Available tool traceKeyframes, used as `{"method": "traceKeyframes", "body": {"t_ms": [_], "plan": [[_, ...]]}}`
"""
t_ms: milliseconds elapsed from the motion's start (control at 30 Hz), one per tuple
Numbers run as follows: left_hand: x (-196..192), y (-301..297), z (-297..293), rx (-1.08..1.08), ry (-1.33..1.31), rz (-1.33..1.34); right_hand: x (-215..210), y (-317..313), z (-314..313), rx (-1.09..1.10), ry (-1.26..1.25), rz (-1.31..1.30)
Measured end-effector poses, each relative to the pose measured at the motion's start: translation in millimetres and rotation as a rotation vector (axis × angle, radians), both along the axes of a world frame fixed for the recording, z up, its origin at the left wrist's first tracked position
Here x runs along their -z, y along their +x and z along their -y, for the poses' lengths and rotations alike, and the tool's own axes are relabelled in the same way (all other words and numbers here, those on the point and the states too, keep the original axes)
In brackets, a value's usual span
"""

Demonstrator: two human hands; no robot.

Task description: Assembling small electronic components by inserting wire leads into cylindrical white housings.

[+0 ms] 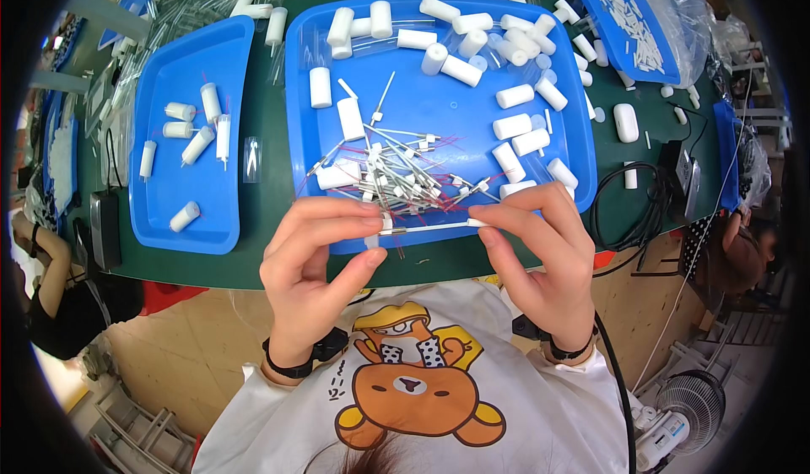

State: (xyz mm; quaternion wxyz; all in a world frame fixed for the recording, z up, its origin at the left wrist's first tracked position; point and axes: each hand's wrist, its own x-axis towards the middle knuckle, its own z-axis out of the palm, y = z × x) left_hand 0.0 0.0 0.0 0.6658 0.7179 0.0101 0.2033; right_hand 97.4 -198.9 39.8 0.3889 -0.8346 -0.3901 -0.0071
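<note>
- While both hands hover at the near edge of the middle tray [439, 102], they hold one thin rod [430, 227] level between them, just over that tray's front rim.
- Left hand [316, 276]: thumb and forefinger pinched narrow on the rod's left end, where a small white tip sits; other fingers curled loosely, wrist with a dark band, palm turned toward the tray.
- Right hand [544, 259]: fingertips pinched on the rod's right end, fingers arched, back of hand up, dark band at wrist.
- Step in hand, as a judgement: a rod is being fitted or checked at its ends, mid-assembly; the next move likely calls for a steady, fine pinch and keeping the rod straight.
- Rod pile [396, 170] with red threads lies in the tray's near middle, just beyond the hands.
- White tubes [506, 43] scattered over the tray's far and right parts.
- Left tray [190, 212], beside the middle tray, holds a few tubes with rods in them.
- Black cable [624, 212] coils right of the middle tray on the green table [270, 221].
- Another person's arm shows far left of the tray, well apart.
</note>
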Motion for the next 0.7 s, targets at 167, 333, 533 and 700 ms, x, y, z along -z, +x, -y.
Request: {"method": "traceKeyframes", "body": {"t_ms": [167,333,533,700], "plan": [[0,-1,2,0.02,-0.039,-0.005,0,-1,-1,-0.016,0.02,-0.024],[0,2,11,0.016,-0.074,0.013,5,-7,-6,-0.043,0.092,-0.098],[1,-1,17,0.058,-0.112,0.018,10,-16,-12,-0.047,0.17,-0.064],[1,0,16,0.04,0.03,0.109,14,-23,-14,-0.005,0.21,-0.099]]}}
